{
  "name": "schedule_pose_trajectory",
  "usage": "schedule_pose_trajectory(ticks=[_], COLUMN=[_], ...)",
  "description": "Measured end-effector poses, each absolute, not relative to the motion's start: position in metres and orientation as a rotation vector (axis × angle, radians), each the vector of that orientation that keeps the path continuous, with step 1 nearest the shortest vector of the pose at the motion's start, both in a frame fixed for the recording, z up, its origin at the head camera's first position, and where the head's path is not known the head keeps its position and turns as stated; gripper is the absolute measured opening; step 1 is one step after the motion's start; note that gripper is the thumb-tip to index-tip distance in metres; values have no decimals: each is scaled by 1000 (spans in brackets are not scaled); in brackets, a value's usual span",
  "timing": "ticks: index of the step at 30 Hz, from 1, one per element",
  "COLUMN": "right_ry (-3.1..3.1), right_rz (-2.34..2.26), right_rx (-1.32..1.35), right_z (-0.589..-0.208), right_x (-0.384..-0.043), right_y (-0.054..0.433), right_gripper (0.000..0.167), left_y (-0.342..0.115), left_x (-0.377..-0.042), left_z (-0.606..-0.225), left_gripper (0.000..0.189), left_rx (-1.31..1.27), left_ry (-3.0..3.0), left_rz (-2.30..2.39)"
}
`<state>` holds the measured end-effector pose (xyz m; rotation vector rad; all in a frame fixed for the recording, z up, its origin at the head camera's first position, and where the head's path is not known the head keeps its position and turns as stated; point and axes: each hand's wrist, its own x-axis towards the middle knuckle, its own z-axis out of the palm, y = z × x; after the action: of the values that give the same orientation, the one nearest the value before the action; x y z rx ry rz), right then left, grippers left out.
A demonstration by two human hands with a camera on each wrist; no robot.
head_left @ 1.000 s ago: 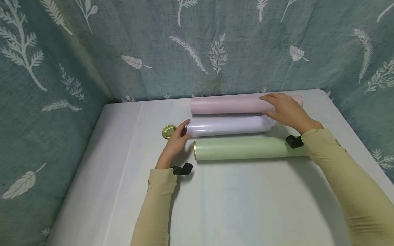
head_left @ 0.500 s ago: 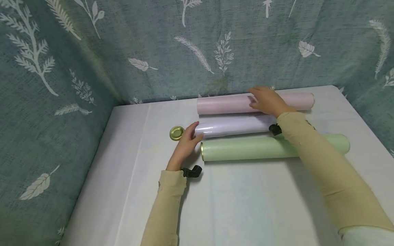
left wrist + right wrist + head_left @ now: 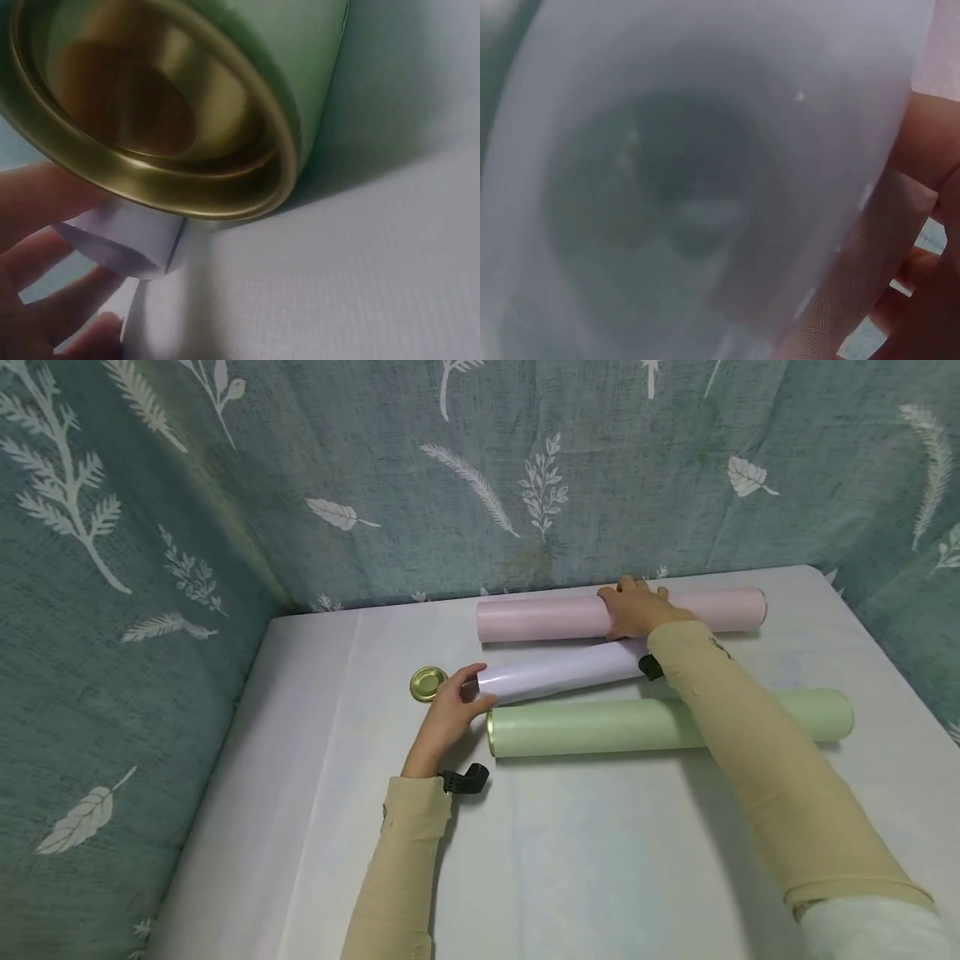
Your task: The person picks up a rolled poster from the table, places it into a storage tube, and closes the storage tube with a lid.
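Observation:
A glossy lilac roll (image 3: pixel 558 672) lies slantwise between a pink tube (image 3: pixel 543 617) behind it and a green tube (image 3: pixel 600 727) in front. The thumb and fingers of my left hand (image 3: pixel 447 717) curve round the left end of the lilac roll; the left wrist view shows that rolled end (image 3: pixel 124 244) by the fingers. My right hand (image 3: pixel 637 610) grips the middle of the pink tube from above, fingers over its far side. In the right wrist view a pale glossy surface (image 3: pixel 727 172) fills most of the picture, with curled fingers at the right edge.
A round gold lid (image 3: pixel 428 683) lies left of the lilac roll. The green tube's left end has a gold metal rim (image 3: pixel 285 176). A leaf-patterned cloth wall (image 3: pixel 420 552) stands right behind the white table (image 3: pixel 585 852).
My right hand has moved left along the pink tube and its fingers have come round it. The lilac roll's right end has swung toward the back. The left hand has stayed at the roll's end.

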<state>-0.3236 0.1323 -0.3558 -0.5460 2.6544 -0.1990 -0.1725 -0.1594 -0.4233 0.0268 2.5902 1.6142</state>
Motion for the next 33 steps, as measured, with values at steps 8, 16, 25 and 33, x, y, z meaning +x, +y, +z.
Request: schedule_pose_trajectory(ticks=[8, 16, 25, 33], right_ry=[2717, 2726, 2800, 2911], right_rz=[-134, -266, -360, -360], right_rx=[-686, -734, -927, -1071], right_z=[-351, -341, -324, -307], right_x=[-324, -320, -281, -255], right_y=[135, 155, 175, 198], right_gripper=[69, 76, 75, 75], left_y=[-161, -166, -165, -171], left_x=[-172, -169, -154, -156], left_z=[-419, -418, -398, -402], left_gripper=[54, 52, 51, 62], left_rx=[-19, -51, -105, -13], left_ry=[2582, 2460, 2055, 1960], left_rz=[1632, 1837, 2208, 2282])
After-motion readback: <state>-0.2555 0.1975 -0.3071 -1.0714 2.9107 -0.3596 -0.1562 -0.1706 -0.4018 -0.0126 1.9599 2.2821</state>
